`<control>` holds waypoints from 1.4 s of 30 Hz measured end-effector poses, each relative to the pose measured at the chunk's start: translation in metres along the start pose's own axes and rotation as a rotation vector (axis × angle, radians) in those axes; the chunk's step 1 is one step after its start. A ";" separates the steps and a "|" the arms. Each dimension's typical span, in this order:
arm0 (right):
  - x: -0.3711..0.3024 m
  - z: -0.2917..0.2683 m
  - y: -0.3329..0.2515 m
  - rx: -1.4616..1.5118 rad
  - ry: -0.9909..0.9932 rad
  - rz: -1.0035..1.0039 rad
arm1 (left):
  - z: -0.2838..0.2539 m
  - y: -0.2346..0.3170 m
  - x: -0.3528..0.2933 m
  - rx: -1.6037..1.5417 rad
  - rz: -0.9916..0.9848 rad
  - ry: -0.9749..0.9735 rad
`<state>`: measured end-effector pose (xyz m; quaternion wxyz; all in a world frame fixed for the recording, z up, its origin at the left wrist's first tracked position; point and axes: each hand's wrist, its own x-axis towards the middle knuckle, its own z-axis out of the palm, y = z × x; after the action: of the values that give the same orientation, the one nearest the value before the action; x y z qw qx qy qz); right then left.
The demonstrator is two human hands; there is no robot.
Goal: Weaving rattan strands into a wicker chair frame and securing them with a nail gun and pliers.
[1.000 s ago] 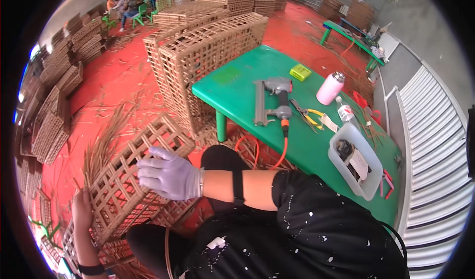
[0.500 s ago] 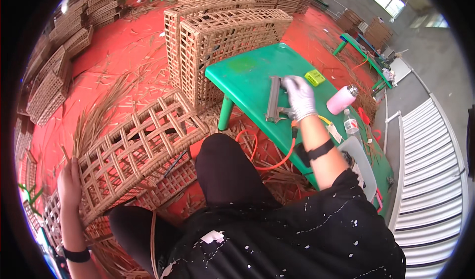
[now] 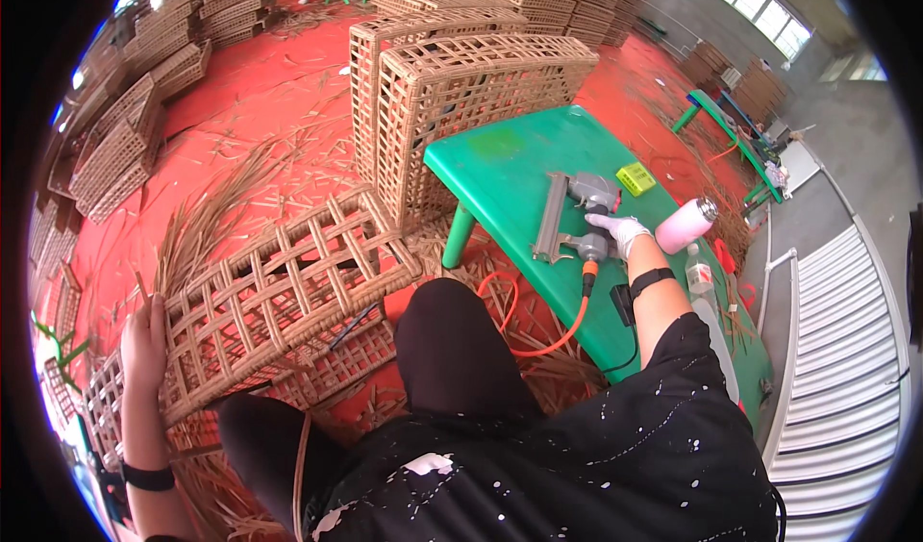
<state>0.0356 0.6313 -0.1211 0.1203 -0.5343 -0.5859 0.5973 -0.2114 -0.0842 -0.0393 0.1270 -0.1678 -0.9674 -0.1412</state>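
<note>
1 gloved hand [image 3: 618, 230], seemingly half-curled, touches the nail gun [image 3: 593, 194].

brown latticed basket [image 3: 274, 303], grey nail gun [image 3: 551, 220], green table [image 3: 524, 176]

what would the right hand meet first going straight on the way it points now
Most likely the grey nail gun: the right hand points straight at it and seems to touch it, though contact is unclear.

Can see a pink bottle [image 3: 685, 226] near a yellow box [image 3: 635, 179] on the green surface [image 3: 510, 191]. Can spot a window [image 3: 761, 13] beyond.
</note>
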 end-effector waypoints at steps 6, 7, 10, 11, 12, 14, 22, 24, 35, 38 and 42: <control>-0.018 0.028 0.000 0.337 -0.179 0.037 | -0.003 0.006 -0.002 -0.072 -0.007 -0.006; -0.016 0.028 0.002 0.312 -0.191 0.033 | 0.000 0.007 -0.001 -0.059 0.000 -0.002; -0.018 0.032 -0.002 0.382 -0.172 0.034 | -0.003 0.010 -0.002 -0.006 -0.022 -0.038; -0.034 0.039 -0.007 0.398 -0.188 -0.005 | -0.008 0.016 -0.003 -0.001 -0.017 -0.060; -0.032 0.033 -0.010 0.407 -0.186 -0.013 | -0.013 0.027 -0.001 -0.003 -0.045 -0.088; -0.034 0.031 -0.026 0.410 -0.219 -0.038 | -0.017 0.031 -0.003 -0.055 0.023 -0.038; -0.207 0.093 -0.080 0.063 -0.149 -0.810 | -0.015 0.027 -0.008 -0.062 0.041 0.003; -0.262 0.112 -0.094 0.147 -0.205 -0.968 | -0.015 0.024 -0.008 -0.073 0.029 -0.014; -0.427 0.220 -0.126 -0.302 -0.681 -0.787 | -0.015 0.020 -0.007 -0.046 0.106 -0.072; -0.440 0.248 -0.128 -0.425 -0.840 -0.484 | -0.017 0.019 -0.009 -0.042 0.097 -0.065; -0.444 0.275 -0.120 -0.511 -0.796 -0.355 | -0.016 0.018 -0.006 -0.003 0.125 -0.104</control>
<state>-0.0591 0.1665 0.1285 -0.1471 -0.1696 -0.7957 0.5626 -0.1963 -0.0750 -0.0226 0.0849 -0.2351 -0.9601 -0.1257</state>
